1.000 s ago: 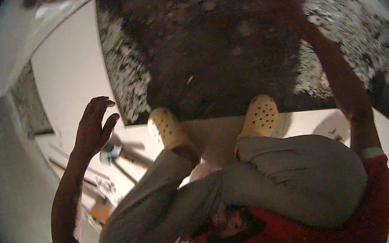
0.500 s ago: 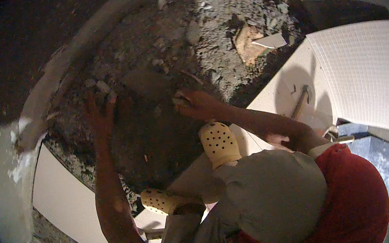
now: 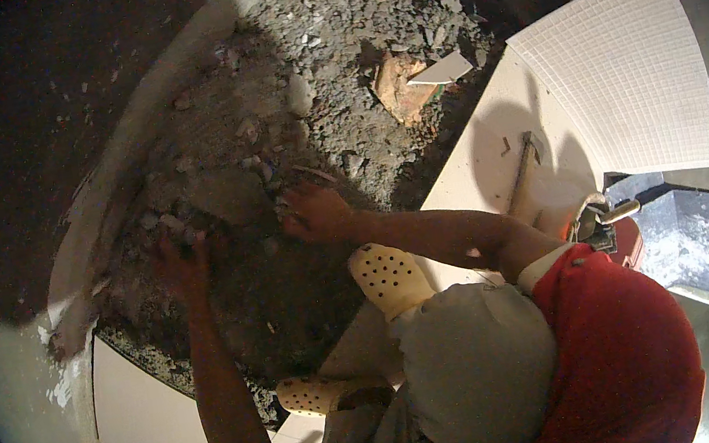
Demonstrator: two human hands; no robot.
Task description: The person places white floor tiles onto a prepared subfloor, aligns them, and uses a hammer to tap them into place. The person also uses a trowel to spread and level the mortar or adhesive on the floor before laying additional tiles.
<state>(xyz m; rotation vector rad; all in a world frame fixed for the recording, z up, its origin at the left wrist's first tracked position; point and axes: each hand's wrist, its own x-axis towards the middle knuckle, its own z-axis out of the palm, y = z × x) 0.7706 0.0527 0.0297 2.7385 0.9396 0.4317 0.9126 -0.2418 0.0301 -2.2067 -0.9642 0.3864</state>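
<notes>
In the head view, my left hand (image 3: 183, 268) rests on dark soil and rubble (image 3: 245, 282), its fingers spread and pointing away from me. Pale stones (image 3: 166, 222) lie just past its fingertips. To the right, my right hand (image 3: 317, 212) is low over the same soil with fingers bent around what looks like a small pale lump of rubble (image 3: 281, 204). Shadow partly hides its fingertips. Between and beyond the hands is a flat greyish slab (image 3: 231, 195), half sunk in the dirt.
My yellow perforated clogs (image 3: 390, 278) stand at the soil's near edge. On pale tiles (image 3: 477, 154) to the right lies a hammer (image 3: 525, 168). Beyond are a ribbed white tile (image 3: 624, 75), a wooden-handled tool (image 3: 621, 212) and a grey sheet (image 3: 700, 232). A tile shard (image 3: 445, 69) tops the rubble.
The view has shifted, so the surroundings sit lower and further left or right. My right hand has come closer to the left hand and down onto the soil; the left stays spread there.
</notes>
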